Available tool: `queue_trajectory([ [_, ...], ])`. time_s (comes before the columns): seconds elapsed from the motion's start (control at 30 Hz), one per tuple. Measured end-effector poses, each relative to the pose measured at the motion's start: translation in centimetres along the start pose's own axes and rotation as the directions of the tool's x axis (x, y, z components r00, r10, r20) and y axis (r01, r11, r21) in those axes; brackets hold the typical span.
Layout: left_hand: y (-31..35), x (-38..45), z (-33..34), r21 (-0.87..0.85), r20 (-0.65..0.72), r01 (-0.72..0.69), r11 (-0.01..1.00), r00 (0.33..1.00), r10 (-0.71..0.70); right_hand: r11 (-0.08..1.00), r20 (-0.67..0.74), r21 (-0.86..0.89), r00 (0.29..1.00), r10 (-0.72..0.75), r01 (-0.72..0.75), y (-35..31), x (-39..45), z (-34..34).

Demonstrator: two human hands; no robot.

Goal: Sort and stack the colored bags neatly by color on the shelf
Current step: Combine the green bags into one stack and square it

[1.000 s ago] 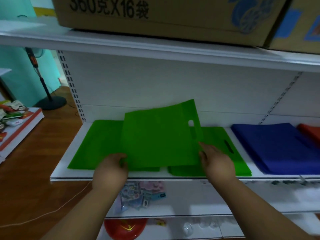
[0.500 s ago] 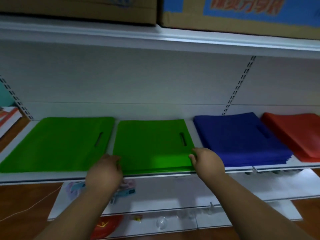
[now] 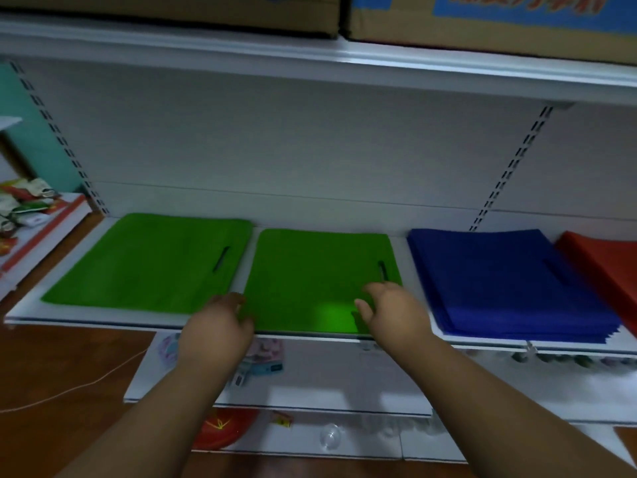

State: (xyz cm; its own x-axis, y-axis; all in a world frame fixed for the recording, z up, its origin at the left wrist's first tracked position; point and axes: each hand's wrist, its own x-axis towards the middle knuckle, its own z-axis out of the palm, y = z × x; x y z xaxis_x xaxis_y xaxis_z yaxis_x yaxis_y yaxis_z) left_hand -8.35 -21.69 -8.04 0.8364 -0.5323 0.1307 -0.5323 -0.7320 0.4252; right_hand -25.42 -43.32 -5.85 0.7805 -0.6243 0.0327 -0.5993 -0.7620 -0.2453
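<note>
While both hands hover at the front edge of the shelf (image 3: pixel 103 322), the left hand (image 3: pixel 215 331) hangs with loosely curled fingers, holding nothing, just at the near left corner of the middle green bag stack (image 3: pixel 317 277). The right hand (image 3: pixel 393 310) is spread, fingers relaxed, over that stack's near right corner and grips nothing. A second green stack (image 3: pixel 148 260) lies just to the left, a blue stack (image 3: pixel 499 281) to the right, and a red stack (image 3: pixel 606 260) beyond it.
</note>
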Motion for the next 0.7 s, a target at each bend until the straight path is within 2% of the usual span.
queue_trajectory([
  [0.17,-6.6,0.9,-2.8,-0.059,0.063,0.160,0.985,0.986,-0.156,0.965,0.106,0.108,0.962,-0.252,0.240,-9.6,0.9,1.1],
  [0.27,-11.8,2.2,-5.8,-0.046,0.146,0.271,0.961,0.954,-0.262,0.949,0.263,0.149,0.914,-0.309,0.278,-15.5,1.7,2.6],
  [0.4,-16.3,3.9,-9.2,-0.119,0.234,0.325,0.938,0.928,-0.291,0.975,0.402,0.164,0.893,-0.205,0.150,-21.3,3.4,3.7],
  [0.53,-19.4,4.4,-10.4,-0.178,0.374,0.369,0.912,0.883,-0.284,0.997,0.473,0.054,0.877,-0.080,0.061,-25.1,4.2,4.9],
  [0.63,-21.3,3.9,-10.4,-0.148,0.426,0.303,0.941,0.879,-0.216,0.995,0.424,0.076,0.905,0.020,-0.057,-26.3,3.8,5.8],
  [0.7,-22.7,3.6,-10.2,-0.198,0.425,0.295,0.935,0.885,-0.189,0.991,0.350,0.066,0.933,0.085,-0.116,-27.1,3.7,6.4],
])
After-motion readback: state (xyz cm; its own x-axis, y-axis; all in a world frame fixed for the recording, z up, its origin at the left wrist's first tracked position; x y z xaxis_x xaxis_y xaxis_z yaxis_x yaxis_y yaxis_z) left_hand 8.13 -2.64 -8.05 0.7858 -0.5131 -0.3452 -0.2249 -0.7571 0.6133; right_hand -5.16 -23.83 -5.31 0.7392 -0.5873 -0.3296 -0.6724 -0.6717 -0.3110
